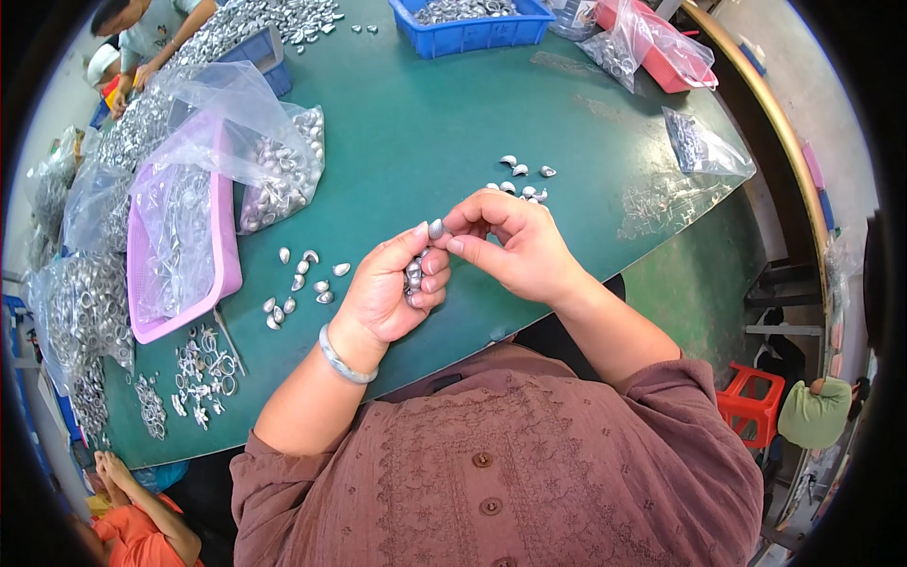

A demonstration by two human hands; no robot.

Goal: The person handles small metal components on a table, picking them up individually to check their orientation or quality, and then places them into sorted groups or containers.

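My left hand (397, 283), with a pale bangle on its wrist, is curled around several small silver metal pieces (413, 274) in its palm. One rounded, shell-like silver piece (436, 229) stands up at the tip of the left thumb. My right hand (510, 241) meets it from the other side, its fingers bent and the tips pinched against this piece. More curved silver pieces (324, 291) lie loose on the green table left of my left hand. Another small group of them (521, 170) lies just beyond my right hand.
A pink basket (227, 246) lined with clear plastic stands at left, beside a bag of silver pieces (288, 170). Small ring-like parts (203, 369) lie near the table's front left. Farther back are a blue tray (472, 38) and a red basket (661, 57). Other people sit at the left.
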